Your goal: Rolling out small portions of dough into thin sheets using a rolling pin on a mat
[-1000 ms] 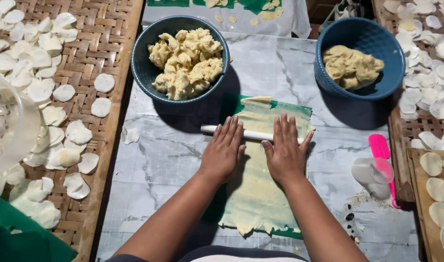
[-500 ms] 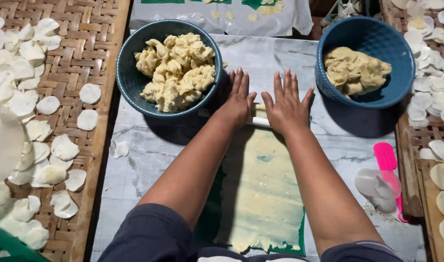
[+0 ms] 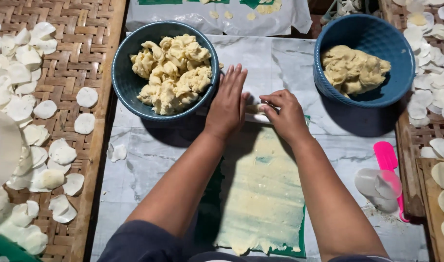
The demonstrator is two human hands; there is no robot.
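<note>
- Hands: left hand (image 3: 228,103) flat, fingers spread, palm pressing the white rolling pin (image 3: 259,110); right hand (image 3: 286,112) now curled, its grip closed over the pin, where half a second ago it lay flat
- Pin: far end of the dough sheet (image 3: 263,194), drawn slightly nearer than before; forward stroke judged finished
- Sheet: thin, on green mat (image 3: 299,248), marble-patterned tabletop (image 3: 149,165)
- Bowls: dough lumps far left (image 3: 171,73); dough mass far right (image 3: 355,70)

The left hand (image 3: 229,104) lies flat and the right hand (image 3: 285,114) is curled, both on a white rolling pin (image 3: 258,112) at the far end of a thin dough sheet (image 3: 261,194). Two blue bowls (image 3: 130,90) with dough stand beside them on the counter (image 3: 149,160).
</note>
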